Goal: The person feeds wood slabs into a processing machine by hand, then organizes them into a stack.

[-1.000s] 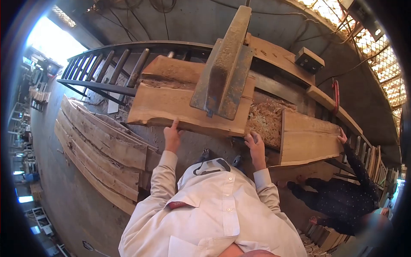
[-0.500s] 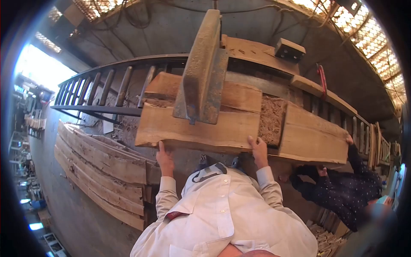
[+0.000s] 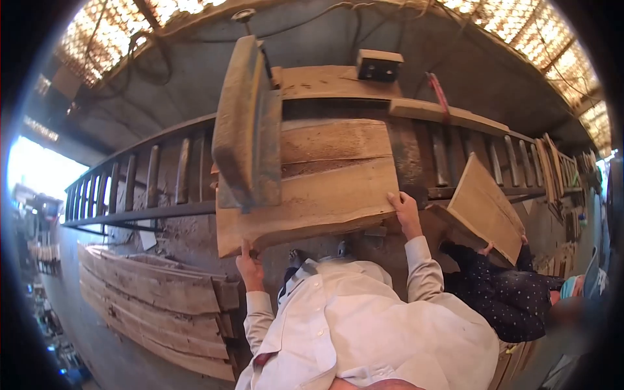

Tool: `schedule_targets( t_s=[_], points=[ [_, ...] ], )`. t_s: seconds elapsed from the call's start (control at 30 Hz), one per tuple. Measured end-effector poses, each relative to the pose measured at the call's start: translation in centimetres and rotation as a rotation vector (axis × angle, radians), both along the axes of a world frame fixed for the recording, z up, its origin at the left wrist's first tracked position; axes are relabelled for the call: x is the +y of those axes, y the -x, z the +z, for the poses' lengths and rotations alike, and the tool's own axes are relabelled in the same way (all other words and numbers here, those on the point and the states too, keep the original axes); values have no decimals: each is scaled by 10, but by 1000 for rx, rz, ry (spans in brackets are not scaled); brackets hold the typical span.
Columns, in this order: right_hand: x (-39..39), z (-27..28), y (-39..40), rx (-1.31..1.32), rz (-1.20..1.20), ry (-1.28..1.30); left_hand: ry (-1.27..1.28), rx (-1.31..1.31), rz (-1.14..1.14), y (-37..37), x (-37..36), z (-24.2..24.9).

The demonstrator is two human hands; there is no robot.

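A wide wooden plank [image 3: 318, 198] lies across the saw table in front of me, its wavy edge towards my body. My left hand [image 3: 249, 268] grips its near edge at the left, thumb up against the wood, fingers partly hidden below. At the right end, my right hand [image 3: 407, 214] is closed on the near corner. Behind it lies a second, rougher wood piece [image 3: 344, 140], with a dark gap between the two. A rusty metal guard arm [image 3: 244, 130] stands over the left part of both, hiding whatever is under it.
A co-worker in a dark dotted shirt [image 3: 497, 292] holds a separate wood slab [image 3: 487, 205] tilted at the right. Roller rails [image 3: 153, 175] extend to both sides. Stacked rough planks [image 3: 156, 299] lie at lower left. A wooden fence strip [image 3: 448, 116] and a black-faced block [image 3: 379, 66] sit behind.
The co-worker has lifted the right-hand slab off the table and turned it away. My right hand has moved from the plank's front edge to its right corner. My view has shifted right.
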State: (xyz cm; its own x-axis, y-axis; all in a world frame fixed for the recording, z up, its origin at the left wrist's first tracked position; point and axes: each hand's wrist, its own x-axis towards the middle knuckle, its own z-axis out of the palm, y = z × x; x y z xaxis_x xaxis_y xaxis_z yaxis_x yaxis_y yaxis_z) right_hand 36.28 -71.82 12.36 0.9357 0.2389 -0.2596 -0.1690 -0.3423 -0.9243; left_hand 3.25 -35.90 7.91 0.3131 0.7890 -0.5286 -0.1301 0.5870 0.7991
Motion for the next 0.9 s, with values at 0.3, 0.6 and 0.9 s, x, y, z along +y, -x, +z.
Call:
schedule_targets(
  t_s=[0.3, 0.6, 0.9],
  points=[
    [-36, -25, -37, 14, -8, 9, -9, -9, -55, -42, -19, -7],
    [-57, -49, -73, -65, -5, 113, -45, 5, -57, -94, -35, 20],
    [-58, -30, -80, -95, 87, 254, -73, 112, -208, -98, -24, 27]
  ],
)
